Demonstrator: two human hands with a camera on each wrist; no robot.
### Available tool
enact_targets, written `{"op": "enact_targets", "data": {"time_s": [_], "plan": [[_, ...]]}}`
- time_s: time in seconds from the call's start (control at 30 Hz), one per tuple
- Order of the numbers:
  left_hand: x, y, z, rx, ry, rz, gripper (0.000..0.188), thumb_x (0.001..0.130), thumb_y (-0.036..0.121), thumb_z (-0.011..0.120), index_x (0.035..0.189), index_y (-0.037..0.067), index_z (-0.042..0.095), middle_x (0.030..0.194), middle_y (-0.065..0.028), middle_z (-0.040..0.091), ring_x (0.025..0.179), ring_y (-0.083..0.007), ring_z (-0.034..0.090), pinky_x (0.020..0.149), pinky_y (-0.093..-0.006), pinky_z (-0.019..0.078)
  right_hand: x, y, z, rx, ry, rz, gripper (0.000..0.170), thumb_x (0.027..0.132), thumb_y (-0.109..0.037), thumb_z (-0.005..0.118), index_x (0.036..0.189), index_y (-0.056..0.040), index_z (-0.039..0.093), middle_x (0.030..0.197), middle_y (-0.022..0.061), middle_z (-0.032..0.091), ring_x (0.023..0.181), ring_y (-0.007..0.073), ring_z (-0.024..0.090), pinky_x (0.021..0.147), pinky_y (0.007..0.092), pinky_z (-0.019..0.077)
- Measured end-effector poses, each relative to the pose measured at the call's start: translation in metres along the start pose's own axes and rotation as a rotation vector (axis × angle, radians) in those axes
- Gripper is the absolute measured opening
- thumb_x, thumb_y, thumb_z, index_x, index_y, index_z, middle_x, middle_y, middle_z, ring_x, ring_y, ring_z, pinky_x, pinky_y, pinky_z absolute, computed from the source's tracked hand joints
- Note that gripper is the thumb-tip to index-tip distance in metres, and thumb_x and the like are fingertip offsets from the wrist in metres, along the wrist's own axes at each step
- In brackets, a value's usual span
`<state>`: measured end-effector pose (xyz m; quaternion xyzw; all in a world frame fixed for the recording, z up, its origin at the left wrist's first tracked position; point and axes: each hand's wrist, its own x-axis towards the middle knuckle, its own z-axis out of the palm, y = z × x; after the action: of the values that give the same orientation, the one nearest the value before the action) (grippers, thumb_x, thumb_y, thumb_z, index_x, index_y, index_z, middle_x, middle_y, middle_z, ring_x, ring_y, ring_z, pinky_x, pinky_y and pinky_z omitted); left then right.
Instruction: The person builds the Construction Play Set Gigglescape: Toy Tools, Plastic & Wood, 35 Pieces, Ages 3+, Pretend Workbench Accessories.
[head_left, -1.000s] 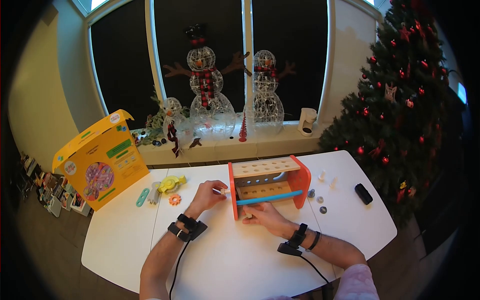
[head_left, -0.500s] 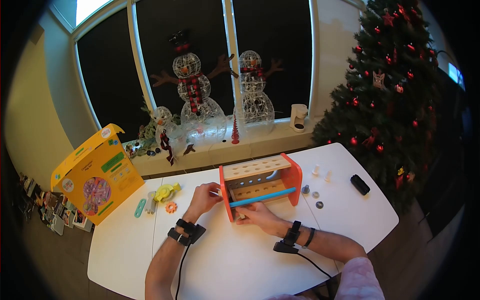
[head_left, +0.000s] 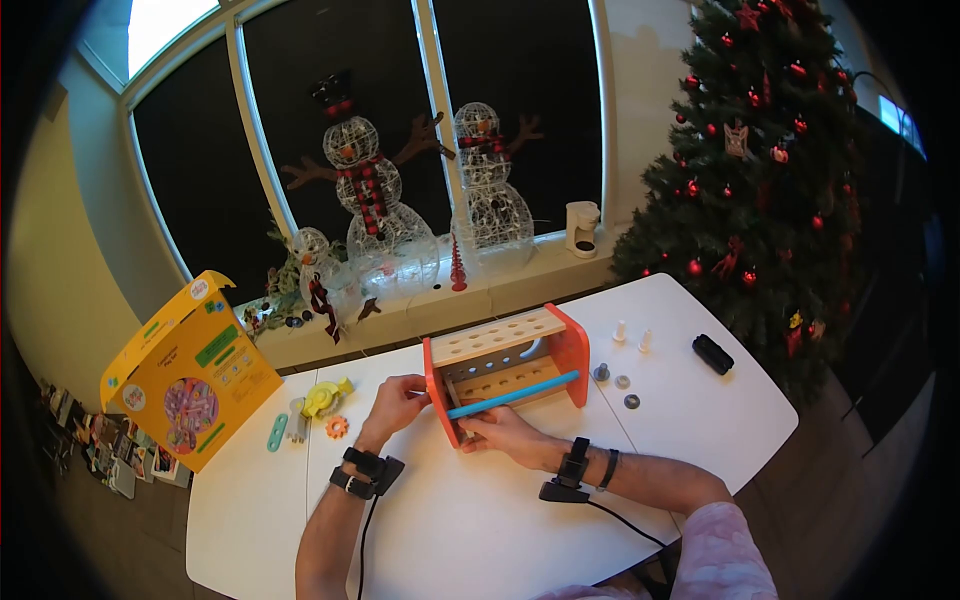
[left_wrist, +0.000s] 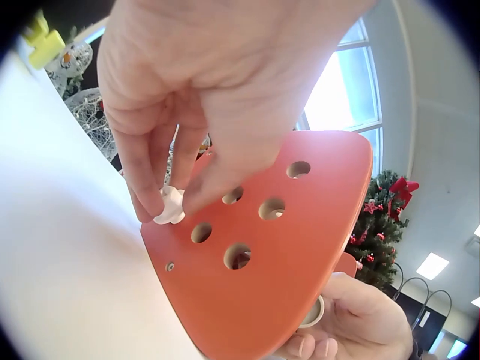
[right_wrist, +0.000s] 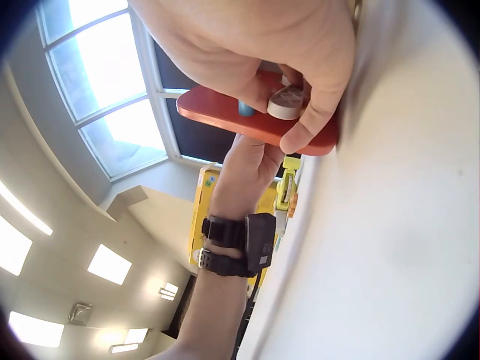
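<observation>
A wooden toy toolbox [head_left: 497,335] with red side panels and a blue bar [head_left: 515,394] stands on the white table. My left hand [head_left: 395,408] is at the outer face of its left panel [left_wrist: 300,225], which has several round holes. Thumb and fingers there pinch a white piece with a lobed head [left_wrist: 172,206], close against the panel's lower edge. Below the blue bar, my right hand [head_left: 505,437] reaches to the same panel's inner side. Between its thumb and fingers it pinches a small round whitish piece [right_wrist: 285,105]. The fingers partly hide both pieces.
Left on the table are a yellow box [head_left: 195,370], a teal strip [head_left: 277,432], an orange gear [head_left: 337,427] and a yellow-green toy part [head_left: 322,398]. Right of the toolbox stand white pegs [head_left: 619,332], grey bolt pieces [head_left: 601,372] and a black object [head_left: 713,354].
The head view has turned, so the scene slides left in it. The pale piece that showed between my left fingers and the panel is now covered by them. Both hands stay at the panel.
</observation>
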<state>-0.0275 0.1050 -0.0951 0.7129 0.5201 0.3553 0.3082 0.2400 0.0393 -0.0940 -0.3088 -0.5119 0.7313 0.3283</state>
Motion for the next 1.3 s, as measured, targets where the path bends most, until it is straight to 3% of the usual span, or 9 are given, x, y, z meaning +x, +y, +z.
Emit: {"op": "enact_targets", "data": {"time_s": [0.17, 0.47, 0.83, 1.07, 1.3], "plan": [[0.003, -0.011, 0.002, -0.103, -0.018, -0.006, 0.027, 0.101, 0.007, 0.078, 0.126, -0.002, 0.080, 0.112, -0.0129, 0.084, 0.095, -0.0172, 0.080, 0.086, -0.0334, 0.0635, 0.004, 0.001, 0.001, 0.002, 0.013, -0.005, 0.026, 0.115, -0.027, 0.064, 0.132, -0.0072, 0.068, 0.118, 0.0024, 0.072, 0.104, 0.0130, 0.071, 0.091, 0.0316, 0.0621], [0.002, -0.014, 0.003, -0.401, -0.106, -0.082, 0.028, 0.108, 0.000, 0.065, 0.134, -0.009, 0.072, 0.125, -0.0162, 0.079, 0.112, -0.0243, 0.077, 0.103, -0.0379, 0.0637, 0.004, 0.002, -0.001, 0.026, -0.001, 0.033, 0.027, 0.116, -0.030, 0.062, 0.128, -0.0061, 0.068, 0.114, 0.0041, 0.072, 0.096, 0.0135, 0.071, 0.085, 0.0307, 0.0612], [0.000, -0.003, 0.000, -0.279, 0.039, -0.058, 0.041, 0.094, -0.012, 0.075, 0.133, 0.001, 0.071, 0.119, -0.0161, 0.082, 0.101, -0.0215, 0.081, 0.088, -0.0334, 0.0673, 0.003, 0.002, -0.001, 0.027, -0.013, 0.043, 0.028, 0.115, -0.027, 0.064, 0.126, -0.0023, 0.068, 0.112, 0.0077, 0.073, 0.096, 0.0155, 0.072, 0.087, 0.0318, 0.0618], [-0.005, 0.006, 0.001, -0.235, 0.087, -0.074, 0.043, 0.089, -0.010, 0.081, 0.130, 0.000, 0.072, 0.118, -0.0130, 0.083, 0.100, -0.0226, 0.082, 0.084, -0.0328, 0.0678, 0.000, 0.000, -0.001, 0.029, -0.034, 0.025, 0.028, 0.115, -0.027, 0.064, 0.127, -0.0022, 0.067, 0.113, 0.0082, 0.074, 0.096, 0.0159, 0.073, 0.087, 0.0321, 0.0622], [-0.001, -0.010, 0.002, -0.165, 0.091, -0.106, 0.021, 0.088, -0.003, 0.087, 0.107, 0.001, 0.079, 0.106, -0.0090, 0.083, 0.094, -0.0209, 0.083, 0.082, -0.0321, 0.0667, -0.001, 0.000, -0.003, 0.034, -0.043, 0.030, 0.028, 0.115, -0.028, 0.064, 0.128, -0.0026, 0.067, 0.114, 0.0082, 0.073, 0.098, 0.0159, 0.072, 0.088, 0.0319, 0.0620]]}}
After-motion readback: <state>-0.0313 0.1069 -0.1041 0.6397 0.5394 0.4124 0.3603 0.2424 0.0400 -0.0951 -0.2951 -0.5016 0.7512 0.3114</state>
